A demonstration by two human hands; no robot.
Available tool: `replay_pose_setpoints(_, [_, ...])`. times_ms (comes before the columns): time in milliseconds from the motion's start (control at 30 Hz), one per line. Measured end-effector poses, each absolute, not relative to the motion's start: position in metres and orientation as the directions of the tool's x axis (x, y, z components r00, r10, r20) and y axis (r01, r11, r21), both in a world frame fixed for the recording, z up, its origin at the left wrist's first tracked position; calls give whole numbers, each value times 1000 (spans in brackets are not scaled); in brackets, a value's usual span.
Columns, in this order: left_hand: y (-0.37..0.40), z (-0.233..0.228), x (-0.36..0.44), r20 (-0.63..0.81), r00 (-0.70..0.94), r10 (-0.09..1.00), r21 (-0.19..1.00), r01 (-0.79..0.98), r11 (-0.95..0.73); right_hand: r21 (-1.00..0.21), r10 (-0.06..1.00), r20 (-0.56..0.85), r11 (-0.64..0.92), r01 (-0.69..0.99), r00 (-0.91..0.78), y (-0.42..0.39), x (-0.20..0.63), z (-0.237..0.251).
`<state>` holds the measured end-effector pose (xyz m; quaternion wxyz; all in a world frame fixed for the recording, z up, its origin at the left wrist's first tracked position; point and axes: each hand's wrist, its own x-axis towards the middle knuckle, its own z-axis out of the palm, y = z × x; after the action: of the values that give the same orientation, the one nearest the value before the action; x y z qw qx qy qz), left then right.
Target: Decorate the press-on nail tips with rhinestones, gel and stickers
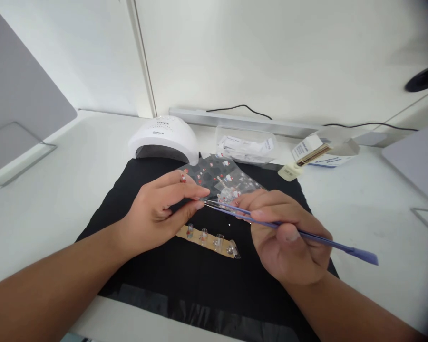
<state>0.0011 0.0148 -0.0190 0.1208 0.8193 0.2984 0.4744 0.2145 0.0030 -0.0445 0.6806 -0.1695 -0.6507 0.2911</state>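
My right hand point(288, 232) grips a pair of purple tweezers point(328, 242), the tips pointing left. Those tips meet the thumb and forefinger of my left hand point(160, 204), which are pinched together. Whatever sits between them is too small to make out. Behind both hands lies a clear sticker sheet point(209, 173) with red and white figures, partly covered by my fingers. Just below my left hand, several clear nail tips point(204, 236) stand in a row on a tan strip point(196, 241); some carry coloured decoration. The strip's left end is hidden by my hand.
A white nail lamp point(164, 137) stands at the back left of the black mat point(214, 289). Behind the sheet is a clear plastic box point(246, 137) with white packets. A small bottle point(288, 172), sticks point(314, 155) and an opened carton point(337, 154) are at the back right.
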Motion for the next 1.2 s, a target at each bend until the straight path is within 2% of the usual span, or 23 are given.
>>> replay_pose_setpoints(367, [15, -18, 1, 699, 375, 608, 496, 358, -791, -628, 635, 772, 754, -195, -31, 3, 215, -42])
replay_pose_setpoints(700, [16, -17, -2, 658, 388, 645, 528, 373, -763, -625, 657, 749, 742, -243, 82, 6, 211, -38])
replay_pose_setpoints(900, [16, -13, -1, 602, 446, 663, 612, 276, -741, -648, 672, 741, 720, -249, 15, 9, 217, -36])
replay_pose_setpoints(1200, [15, -13, -1, 536, 419, 732, 667, 321, -672, -644, 656, 754, 727, -238, -34, 12, 220, -36])
